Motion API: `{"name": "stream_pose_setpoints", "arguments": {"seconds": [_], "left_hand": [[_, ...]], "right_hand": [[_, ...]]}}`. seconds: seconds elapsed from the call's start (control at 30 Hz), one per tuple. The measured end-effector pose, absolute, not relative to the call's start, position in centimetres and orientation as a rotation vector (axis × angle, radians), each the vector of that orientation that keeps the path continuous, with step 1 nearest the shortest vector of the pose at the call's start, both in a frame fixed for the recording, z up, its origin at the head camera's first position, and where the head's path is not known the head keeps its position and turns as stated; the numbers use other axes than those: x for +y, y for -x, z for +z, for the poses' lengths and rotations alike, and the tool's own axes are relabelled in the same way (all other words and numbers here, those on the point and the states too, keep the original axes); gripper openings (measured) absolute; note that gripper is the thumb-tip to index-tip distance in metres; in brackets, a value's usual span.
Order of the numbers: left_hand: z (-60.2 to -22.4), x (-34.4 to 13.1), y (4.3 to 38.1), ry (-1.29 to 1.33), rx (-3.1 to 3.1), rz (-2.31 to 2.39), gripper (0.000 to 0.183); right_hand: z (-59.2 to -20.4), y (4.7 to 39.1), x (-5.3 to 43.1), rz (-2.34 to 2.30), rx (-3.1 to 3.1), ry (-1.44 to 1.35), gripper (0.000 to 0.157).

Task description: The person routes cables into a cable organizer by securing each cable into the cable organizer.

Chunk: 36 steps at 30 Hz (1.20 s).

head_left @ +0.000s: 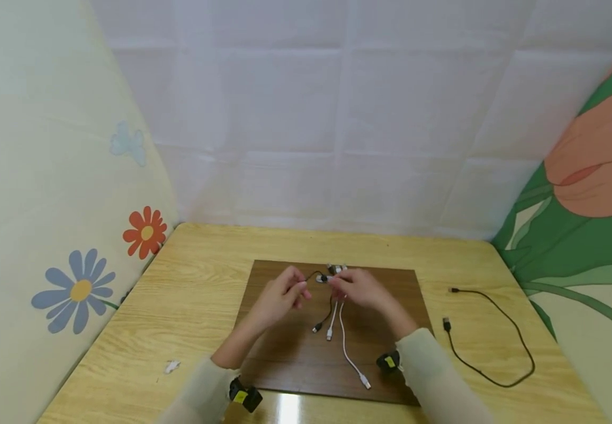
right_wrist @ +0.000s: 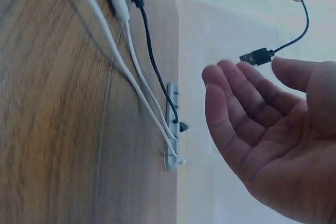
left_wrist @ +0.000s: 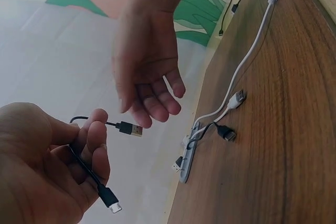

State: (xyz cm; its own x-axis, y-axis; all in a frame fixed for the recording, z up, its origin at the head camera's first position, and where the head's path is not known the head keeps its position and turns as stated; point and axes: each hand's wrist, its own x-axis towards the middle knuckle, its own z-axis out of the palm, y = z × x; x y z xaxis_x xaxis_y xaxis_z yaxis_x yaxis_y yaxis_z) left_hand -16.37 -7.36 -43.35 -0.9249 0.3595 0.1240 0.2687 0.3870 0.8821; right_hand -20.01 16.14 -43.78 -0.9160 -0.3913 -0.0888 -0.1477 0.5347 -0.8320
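My left hand (head_left: 279,299) pinches a short black USB cable (left_wrist: 84,162) between thumb and fingers. The cable's small micro-type plug (left_wrist: 109,199) hangs below those fingers in the left wrist view, and its wide USB plug (right_wrist: 257,56) sticks out toward my right hand (head_left: 361,288). The right hand's fingers (right_wrist: 244,108) are loosely bent and spread beside that plug, with no grip on it visible. Near both hands, a grey cable clip strip (right_wrist: 172,124) sits at the far edge of the brown board (head_left: 285,365). It holds two white cables (left_wrist: 239,69) and another black cable (right_wrist: 149,45).
On the wooden table (head_left: 189,282), a longer black USB cable (head_left: 518,335) lies curved to the right of the board. A small white piece (head_left: 172,366) rests at the left. White sheeting (head_left: 306,118) stands behind the table, with flowered cloths (head_left: 80,291) at the sides.
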Motion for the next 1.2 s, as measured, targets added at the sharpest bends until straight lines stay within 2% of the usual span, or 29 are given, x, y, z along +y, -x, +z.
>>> {"name": "stream_pose_setpoints", "arguments": {"seconds": [0.13,0.27,0.47,0.67,0.9,1.07,1.2], "left_hand": [[-43.5,-6.9,16.3,-0.622,2.536,1.575,0.004],[-43.8,-6.6,16.2,-0.714,2.516,1.505,0.006],[-44.4,-6.5,16.1,-0.796,2.559,1.328,0.009],[-44.9,-6.5,16.1,-0.772,2.607,1.231,0.010],[-45.7,-6.3,16.1,-0.743,2.732,1.097,0.007],[-46.2,-6.0,16.1,-0.784,2.816,1.008,0.006],[-46.6,-5.8,16.1,-0.767,2.852,0.955,0.005]], "right_hand": [[-44.0,20.2,15.9,-1.455,2.352,0.368,0.048],[-44.3,20.5,15.7,-1.575,2.245,0.267,0.053],[-44.9,21.2,15.9,-1.727,2.141,0.149,0.042],[-45.0,21.8,16.0,-1.813,2.073,0.128,0.033],[-45.0,22.5,15.8,-1.907,2.035,0.158,0.010],[-45.0,22.7,15.6,-1.925,2.051,0.177,0.009],[-44.8,22.9,15.4,-1.889,2.146,0.181,0.016]]}}
